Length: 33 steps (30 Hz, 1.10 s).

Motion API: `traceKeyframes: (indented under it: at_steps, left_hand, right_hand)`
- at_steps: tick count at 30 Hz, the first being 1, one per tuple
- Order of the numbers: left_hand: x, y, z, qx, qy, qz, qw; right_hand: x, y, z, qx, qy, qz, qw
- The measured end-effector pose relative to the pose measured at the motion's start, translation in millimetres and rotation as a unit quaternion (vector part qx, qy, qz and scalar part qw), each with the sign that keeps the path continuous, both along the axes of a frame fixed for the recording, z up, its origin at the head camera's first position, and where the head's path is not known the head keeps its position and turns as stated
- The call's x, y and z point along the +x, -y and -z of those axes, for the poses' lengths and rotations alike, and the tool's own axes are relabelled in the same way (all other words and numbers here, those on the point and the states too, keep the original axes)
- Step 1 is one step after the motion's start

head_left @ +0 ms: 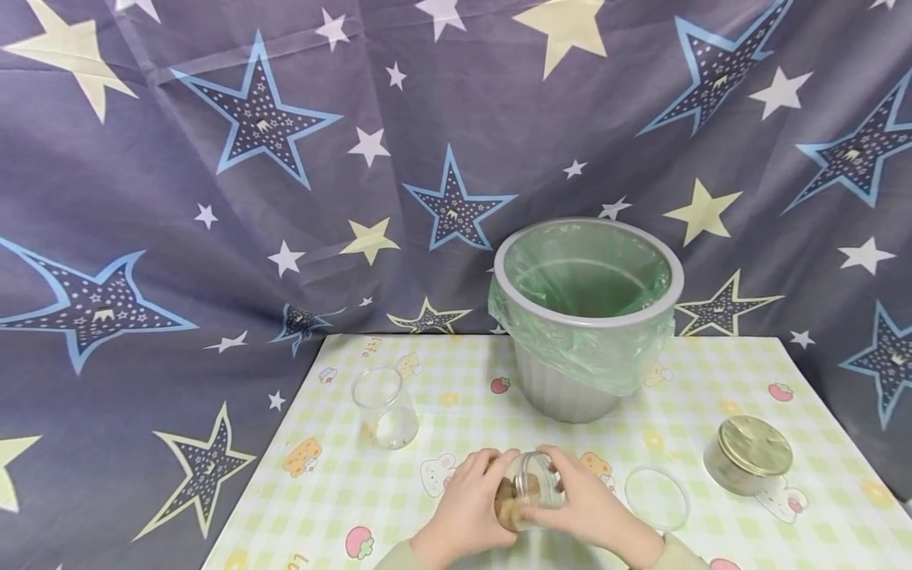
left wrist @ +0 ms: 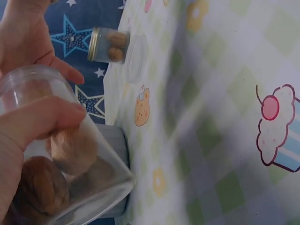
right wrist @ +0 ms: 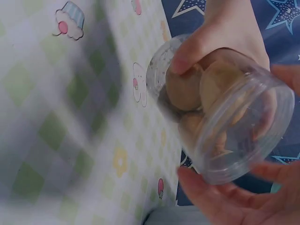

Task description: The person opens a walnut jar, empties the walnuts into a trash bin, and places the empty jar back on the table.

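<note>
Both hands are at a clear jar (head_left: 507, 503) of walnuts, tilted on its side above the table. My left hand (head_left: 466, 503) grips the jar's body, its thumb lying across the wall in the left wrist view. At the jar's mouth, my right hand (head_left: 587, 507) holds the rim between thumb and fingers. The right wrist view shows the mouth uncovered, with several walnuts (right wrist: 185, 89) deeper inside. A clear round ring-like lid (head_left: 657, 497) lies on the table right of my right hand.
Behind the hands stands a grey bin (head_left: 563, 388) lined with a green bag (head_left: 598, 356). An uncovered clear jar (head_left: 385, 412) is at the left. To the right is a gold-lidded jar (head_left: 748, 455), with walnuts visible inside. A checked cloth (head_left: 442, 419) covers the table.
</note>
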<state>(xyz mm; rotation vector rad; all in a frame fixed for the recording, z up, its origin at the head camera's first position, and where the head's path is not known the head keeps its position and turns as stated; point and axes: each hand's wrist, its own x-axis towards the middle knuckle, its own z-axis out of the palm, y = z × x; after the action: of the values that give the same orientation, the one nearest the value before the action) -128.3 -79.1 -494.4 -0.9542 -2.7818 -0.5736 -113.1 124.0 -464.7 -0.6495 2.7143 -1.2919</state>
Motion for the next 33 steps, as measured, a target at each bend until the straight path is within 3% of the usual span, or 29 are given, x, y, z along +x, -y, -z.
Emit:
traceKeyframes:
  at_steps: [4,9,11,14,17,20,22,27,30,33]
  left_hand:
    - [-0.6,3,-1.3,0.019,0.047,0.012,0.9987]
    - [-1.4,7,-5.6,0.038,0.093,0.030,0.9945]
    - [-1.5,7,-6.4,0.037,0.096,0.032,0.9942]
    - [-1.2,6,-4.5,0.030,0.077,0.028,0.9962]
    - [-0.7,3,-1.4,0.023,0.043,0.023,0.9986]
    - [0.9,0,-0.1,0.007,0.012,0.015,0.9998]
    - [2.2,-3,-0.1,-0.003,0.004,0.010,0.9999]
    - [3.6,-6,-1.5,-0.008,0.007,0.009,0.9999]
    - [3.1,-4,-0.5,0.003,0.022,0.014,0.9997]
    - [2.2,-1,1.7,0.018,0.039,0.017,0.9989]
  right_hand:
    - [-0.7,-5,5.0,-0.010,-0.086,-0.054,0.995]
    - [-4.3,-12,9.3,0.007,-0.197,-0.117,0.973]
    - [-5.3,-14,8.9,0.011,-0.215,-0.134,0.967]
    - [-4.9,-17,6.4,0.000,-0.169,-0.127,0.977]
    - [-3.9,-16,2.6,-0.012,-0.052,-0.066,0.996]
    - [-3.9,-11,-0.7,-0.001,0.043,-0.004,0.999]
    - [-3.8,-8,-1.6,0.011,0.082,0.016,0.996]
    - [-2.2,-4,-1.7,0.024,0.088,0.013,0.996]
    - [-0.9,-7,-1.7,0.020,0.052,-0.012,0.998]
    - [-1.1,-9,0.7,0.008,-0.019,-0.060,0.998]
